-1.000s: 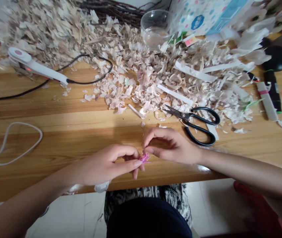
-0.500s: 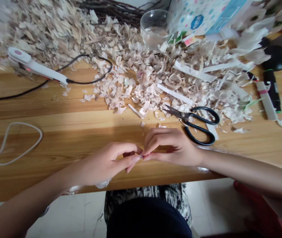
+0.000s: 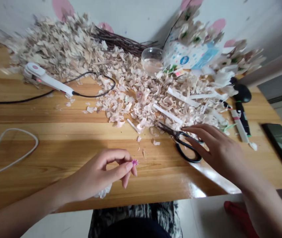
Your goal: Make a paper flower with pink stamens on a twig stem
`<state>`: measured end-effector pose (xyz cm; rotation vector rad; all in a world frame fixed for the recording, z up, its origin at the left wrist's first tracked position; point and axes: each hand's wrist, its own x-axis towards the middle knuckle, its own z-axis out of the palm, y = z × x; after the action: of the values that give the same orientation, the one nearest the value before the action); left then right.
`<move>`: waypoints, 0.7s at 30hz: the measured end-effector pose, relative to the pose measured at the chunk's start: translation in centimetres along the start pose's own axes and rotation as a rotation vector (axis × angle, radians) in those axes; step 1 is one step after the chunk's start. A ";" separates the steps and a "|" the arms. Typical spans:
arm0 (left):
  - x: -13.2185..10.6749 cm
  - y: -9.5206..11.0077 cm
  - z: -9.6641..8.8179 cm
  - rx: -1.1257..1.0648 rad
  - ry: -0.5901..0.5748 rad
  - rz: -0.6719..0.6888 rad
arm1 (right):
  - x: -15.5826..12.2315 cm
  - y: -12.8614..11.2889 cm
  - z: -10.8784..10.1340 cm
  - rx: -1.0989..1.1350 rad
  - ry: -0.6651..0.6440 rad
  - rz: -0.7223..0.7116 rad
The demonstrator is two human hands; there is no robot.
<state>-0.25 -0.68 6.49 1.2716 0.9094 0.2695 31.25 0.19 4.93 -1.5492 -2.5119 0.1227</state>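
Note:
My left hand (image 3: 107, 170) is closed in a pinch on a small pink-purple piece (image 3: 135, 162), whose frayed end sticks out past the thumb and finger. Over the handles of the black-handled scissors (image 3: 176, 133), my right hand (image 3: 220, 150) reaches with fingers stretched and thumb apart; whether it touches them I cannot tell. The scissors lie on the wooden table, blades pointing left into the edge of a heap of dry, pale papery flakes (image 3: 141, 99). A crumpled clear wrapper (image 3: 104, 191) shows under my left wrist.
A white handheld tool (image 3: 49, 81) with a red light and black cord lies at left. White cable (image 3: 35, 142) loops in front of it. Behind the flakes stand a clear plastic cup (image 3: 153, 61), dark twigs (image 3: 123, 43) and a dotted tissue pack (image 3: 188, 56). A phone (image 3: 281, 145) lies at right.
My right hand has let go of the small piece and moved right, over the scissors. My left hand keeps the piece. The view has tilted up, showing more wall and the phone.

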 end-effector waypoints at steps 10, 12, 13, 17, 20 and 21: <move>0.0 -1.1 -0.4 -0.109 0.046 0.110 | -4.2 3.7 4.0 -0.258 0.031 -0.066; 0.0 -1.1 -0.4 -0.137 0.049 0.133 | -3.3 3.7 3.8 -0.282 0.014 -0.132; 0.0 -1.1 -0.4 -0.146 0.052 0.145 | -2.9 3.8 3.5 -0.280 -0.014 -0.153; 0.2 -1.0 -0.6 -0.138 0.097 0.178 | -1.8 4.7 1.8 -0.252 -0.124 -0.107; 0.2 -1.1 -0.7 -0.099 0.180 0.225 | -1.1 4.8 -0.2 -0.193 -0.043 0.013; 0.2 -1.2 -0.7 -0.079 0.222 0.241 | -0.8 4.6 -0.8 -0.132 0.002 0.065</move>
<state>-0.97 -0.45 5.36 1.2955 0.9228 0.6403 35.76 1.53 4.88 -1.6800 -2.5140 -0.0364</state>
